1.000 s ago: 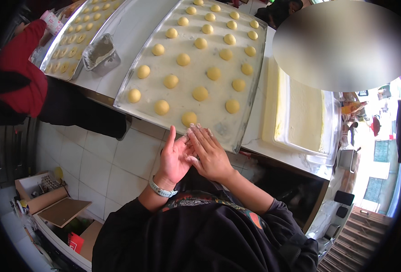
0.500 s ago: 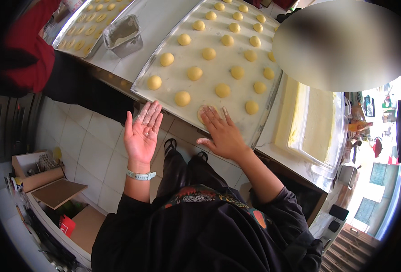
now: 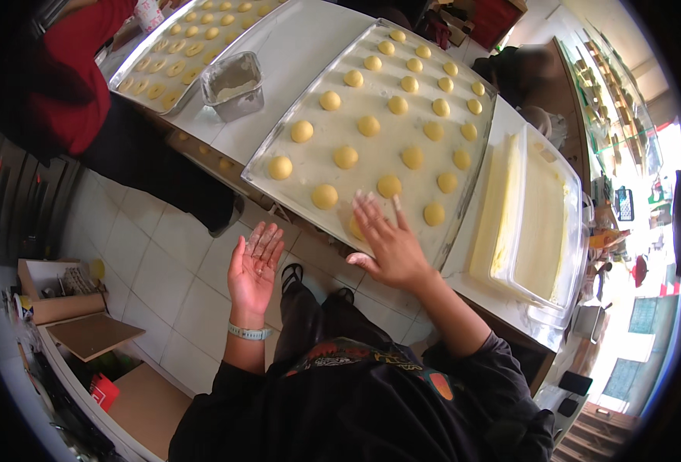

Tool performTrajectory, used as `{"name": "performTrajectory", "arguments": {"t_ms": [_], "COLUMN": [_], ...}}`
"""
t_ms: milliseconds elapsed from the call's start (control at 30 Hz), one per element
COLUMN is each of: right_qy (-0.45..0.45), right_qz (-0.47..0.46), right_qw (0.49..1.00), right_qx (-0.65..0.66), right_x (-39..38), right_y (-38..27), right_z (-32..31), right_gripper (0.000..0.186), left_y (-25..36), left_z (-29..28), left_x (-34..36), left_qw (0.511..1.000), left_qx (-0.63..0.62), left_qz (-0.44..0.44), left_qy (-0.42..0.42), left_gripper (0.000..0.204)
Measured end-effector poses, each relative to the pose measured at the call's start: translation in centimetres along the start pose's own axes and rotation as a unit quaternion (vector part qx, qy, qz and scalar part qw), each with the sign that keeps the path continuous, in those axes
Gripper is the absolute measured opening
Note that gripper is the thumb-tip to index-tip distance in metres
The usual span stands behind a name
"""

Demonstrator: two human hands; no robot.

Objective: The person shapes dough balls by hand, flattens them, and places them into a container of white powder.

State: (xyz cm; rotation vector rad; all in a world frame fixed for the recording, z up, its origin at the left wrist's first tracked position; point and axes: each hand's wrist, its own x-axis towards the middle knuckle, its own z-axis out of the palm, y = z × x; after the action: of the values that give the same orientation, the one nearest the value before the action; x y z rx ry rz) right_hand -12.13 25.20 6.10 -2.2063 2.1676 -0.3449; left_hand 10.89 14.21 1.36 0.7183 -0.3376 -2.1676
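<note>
A large metal tray [image 3: 273, 193] holds rows of round yellow dough balls [image 3: 324, 196], several of them. My right hand [image 3: 387, 246] reaches over the tray's near edge, fingers stretched out and floury, on or just above a dough piece [image 3: 356, 229] mostly hidden beneath them. My left hand [image 3: 254, 273] is held palm up in the air in front of the tray's edge, its floury fingers loosely spread and holding nothing.
On the white counter [image 3: 279, 54] are a second tray [image 3: 125, 92] with rings and balls, a metal container [image 3: 233, 88] and clear plastic bins [image 3: 537, 231]. Someone in red [image 3: 71, 85] stands left; another person [image 3: 510, 73] is behind. An open cardboard box [image 3: 94, 335] lies lower left.
My hands parted from being together: the left swung left and has since dropped slightly, the right moved onto the tray. The view has shifted, so the counter sits lower and farther right.
</note>
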Motion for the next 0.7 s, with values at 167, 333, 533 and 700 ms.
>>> {"name": "performTrajectory", "arguments": {"t_ms": [167,333,533,700], "right_qy": [-0.038,-0.039,-0.021,-0.021], "right_qz": [-0.017,0.002,0.016,-0.01], "right_qw": [0.999,0.999,1.0,1.0], "right_qx": [-0.018,0.006,0.001,-0.012], "right_x": [-0.3,-0.9,-0.5,-0.1], "right_y": [0.4,0.8,1.0,0.7], "right_z": [0.4,2.1,1.5,0.1], "right_gripper": [0.074,0.073,0.076,0.081], "left_y": [0.2,0.1,-0.4,-0.6], "left_z": [-0.6,-1.6,-2.0,-2.0], "left_x": [-1.0,-1.5,-1.8,-2.0], "left_qw": [1.0,1.0,1.0,0.999], "left_qx": [0.004,0.001,0.005,-0.004], "left_qz": [0.002,0.006,0.007,0.015], "left_qy": [-0.005,0.006,0.01,0.031], "left_gripper": [0.054,0.055,0.056,0.052]}}
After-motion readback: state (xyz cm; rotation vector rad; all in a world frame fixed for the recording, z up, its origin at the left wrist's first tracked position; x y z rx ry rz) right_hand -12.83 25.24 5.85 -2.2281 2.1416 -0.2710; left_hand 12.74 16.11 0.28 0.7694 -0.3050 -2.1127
